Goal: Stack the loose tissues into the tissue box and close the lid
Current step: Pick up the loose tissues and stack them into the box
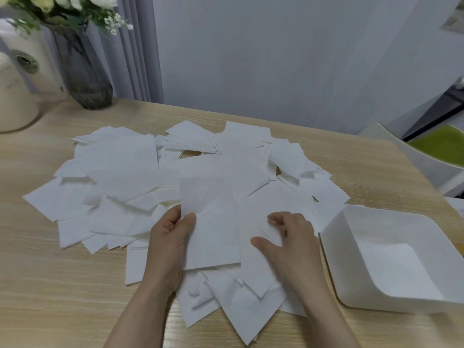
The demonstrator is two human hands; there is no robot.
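Several loose white tissues (120, 177) lie spread in an overlapping heap across the middle of the wooden table (50, 285). My left hand (168, 239) holds a folded tissue (209, 222) by its left edge, thumb on top, above the heap. My right hand (286, 242) rests just right of it, fingers curled and pinching another tissue (266, 209) lying on the heap. The white tissue box (334, 247) stands open at the right, with a few tissues flat on its bottom. No lid is on it.
A dark glass vase (82, 71) with white flowers stands at the back left, beside cream-coloured containers (15, 96). A white chair with a green seat (442, 146) sits beyond the table's right edge. A white corner shows at the right frame edge.
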